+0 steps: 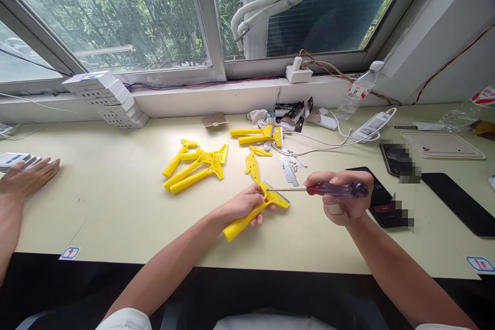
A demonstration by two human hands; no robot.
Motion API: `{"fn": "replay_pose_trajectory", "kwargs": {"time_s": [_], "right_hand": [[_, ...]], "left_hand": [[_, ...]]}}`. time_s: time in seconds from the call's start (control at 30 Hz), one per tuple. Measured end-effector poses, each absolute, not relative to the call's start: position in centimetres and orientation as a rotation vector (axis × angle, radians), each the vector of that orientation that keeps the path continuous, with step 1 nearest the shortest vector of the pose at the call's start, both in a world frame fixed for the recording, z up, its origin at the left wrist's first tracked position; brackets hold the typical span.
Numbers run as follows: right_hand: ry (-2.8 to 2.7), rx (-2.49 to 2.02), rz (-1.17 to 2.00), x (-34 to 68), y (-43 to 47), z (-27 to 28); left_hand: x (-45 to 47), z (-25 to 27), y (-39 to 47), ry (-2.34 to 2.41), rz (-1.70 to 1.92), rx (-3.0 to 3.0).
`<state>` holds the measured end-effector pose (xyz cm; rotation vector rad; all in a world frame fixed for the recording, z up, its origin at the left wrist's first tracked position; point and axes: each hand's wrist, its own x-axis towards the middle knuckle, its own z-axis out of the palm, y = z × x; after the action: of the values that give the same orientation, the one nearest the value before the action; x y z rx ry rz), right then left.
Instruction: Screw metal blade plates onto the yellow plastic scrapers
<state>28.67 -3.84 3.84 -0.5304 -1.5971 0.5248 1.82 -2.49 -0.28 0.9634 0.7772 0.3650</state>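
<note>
My left hand point(247, 203) is closed around a yellow scraper point(243, 223) just above the table, its head with a metal blade strip pointing right. In my right hand point(340, 201) is a screwdriver point(336, 189) with a clear purple and red handle. The screwdriver's shaft runs left, its tip at the scraper's head; whether it sits in a screw is too small to tell. Beyond the held scraper lie a yellow plastic part point(252, 165), metal blades point(288, 171) and small loose screws point(297, 163). More yellow scraper handles point(197, 170) lie to the left, and two scrapers with blades point(253, 136) farther back.
Another person's hand point(33, 178) rests at the far left by a stack of flat boxes. White boxes point(112, 100) stand by the window. A water bottle point(359, 90), a power strip point(373, 125), cables and phones point(398, 159) are on the right.
</note>
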Motion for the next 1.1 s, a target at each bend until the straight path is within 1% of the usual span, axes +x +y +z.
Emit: {"fn": "replay_pose_trajectory", "kwargs": {"time_s": [0.27, 0.37, 0.47, 0.53, 0.67, 0.9, 1.1], "right_hand": [[-1.741, -0.532, 0.579, 27.4, -2.4, 6.3], [-1.96, -0.596, 0.571, 26.8, -2.0, 9.0], [-2.177, -0.655, 0.479, 26.2, -1.6, 12.6], [-2.344, -0.71, 0.472, 26.1, -1.3, 14.8], [-2.469, -0.698, 0.511, 26.5, -1.0, 17.0], [-2.511, -0.733, 0.363, 27.5, -1.4, 17.5], [-2.479, -0.942, 0.006, 27.8, -2.3, 17.8]], "left_hand": [[1.9, -0.4, -2.4, 0.807, 0.369, 0.962], [2.0, -0.2, -2.5, 0.821, 0.378, 0.946], [2.1, 0.1, -2.6, 0.831, 0.386, 0.949], [2.1, 0.3, -2.7, 0.834, 0.388, 0.951], [2.0, 0.8, -2.8, 0.842, 0.389, 0.942], [2.0, 0.6, -2.7, 0.823, 0.38, 0.943], [2.0, 0.7, -2.8, 0.829, 0.381, 0.944]]}}
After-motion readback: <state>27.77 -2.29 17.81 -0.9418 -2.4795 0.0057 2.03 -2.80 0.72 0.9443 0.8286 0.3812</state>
